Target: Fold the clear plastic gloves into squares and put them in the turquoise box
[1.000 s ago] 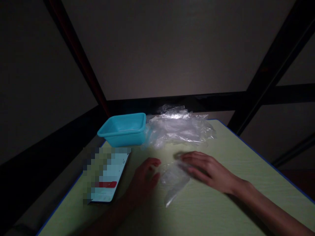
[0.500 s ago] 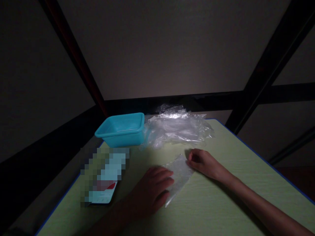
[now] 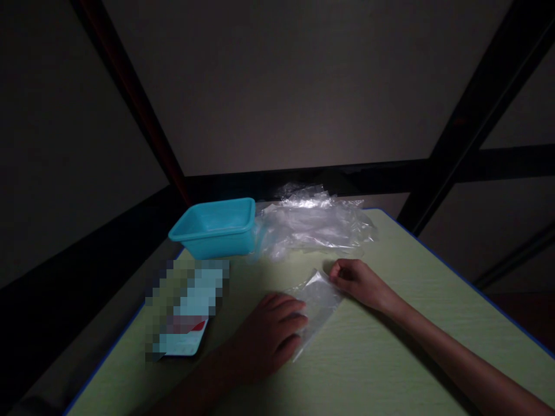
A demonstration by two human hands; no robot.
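Head view: pinning bag [image 3: 321, 304] under loose, unclenched fingers [image 3: 295, 305] of left hand [image 3: 272, 335], seemingly for steadiness; pinching its edge with right hand [image 3: 358, 282]

Right of the turquoise tub [image 3: 219, 244], the plastic heap [image 3: 316, 226] is clear, glinting white; nearer than the tub, the plastic piece [image 3: 323, 300] is clear. Beneath the tub, the worktop [image 3: 433, 289] is pale green, blue-edged.

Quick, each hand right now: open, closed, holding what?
Left hand: open, laid over the clear plastic piece.
Right hand: closed, apparently pinching the clear plastic piece's edge.
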